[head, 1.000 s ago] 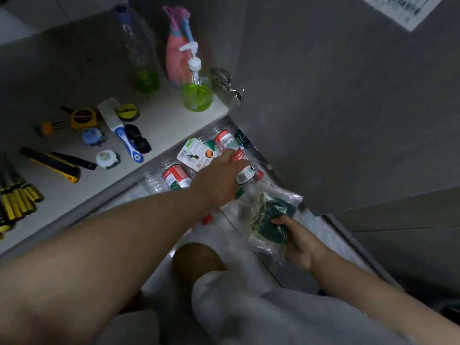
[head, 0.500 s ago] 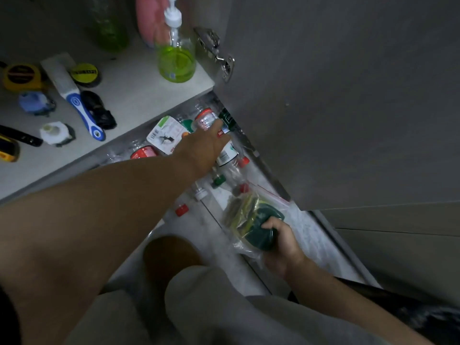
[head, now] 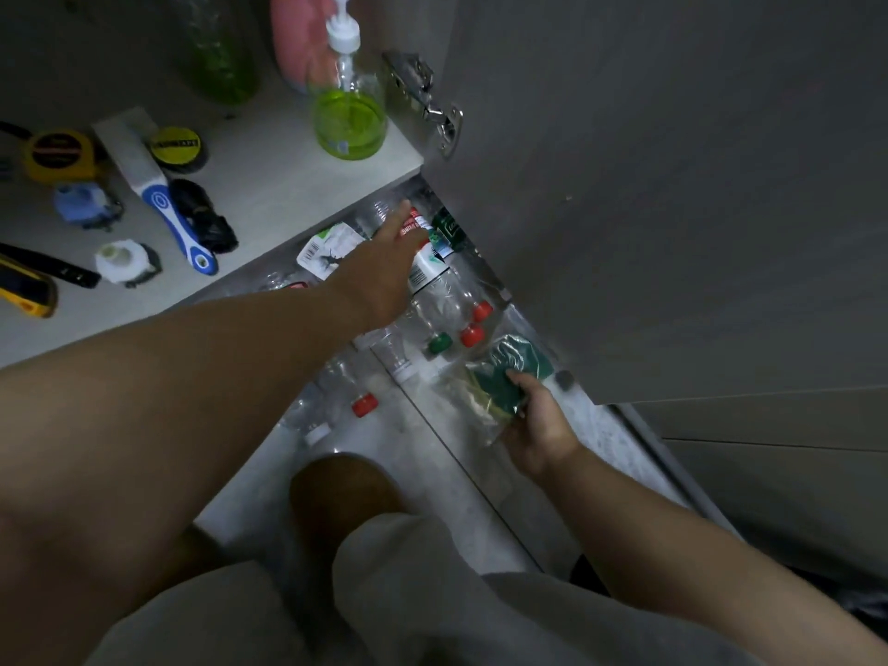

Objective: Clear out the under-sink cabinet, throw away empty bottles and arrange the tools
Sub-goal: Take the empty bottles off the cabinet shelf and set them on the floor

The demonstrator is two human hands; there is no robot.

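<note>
On the far left of the pale cabinet shelf [head: 288, 185], tools are laid flat: a yellow utility knife [head: 24, 293], a yellow tape measure [head: 57, 156], a small blue item [head: 84, 209], a white round part [head: 122, 262], a blue-and-white handled scraper [head: 163, 199], a black-and-yellow tape roll [head: 175, 149] and a black bundle [head: 204, 223] just beside the scraper handle. Further back on the shelf, a green-tinted bottle [head: 221, 64], a pink bottle [head: 293, 45] and a pump bottle [head: 348, 113] part-filled with green liquid are stood upright. Below the shelf edge, empty plastic bottles [head: 432, 300] with red and green caps are heaped on the tiled floor [head: 423, 439]. The left hand [head: 379, 271] is stretched over the heap, fingers straight and close together, nothing held. Its fingertips are seen at a red-labelled bottle [head: 417, 224]; contact cannot be told. A metal hinge [head: 427, 103] is seen on the edge of the open cabinet door [head: 672, 185]. Further right, a clear bag [head: 480, 396] with green scouring pads inside is gripped by the right hand [head: 538, 425], fingers and thumb curled round its lower end. The bag is held just beside the bottle caps, near the foot of the door.
</note>
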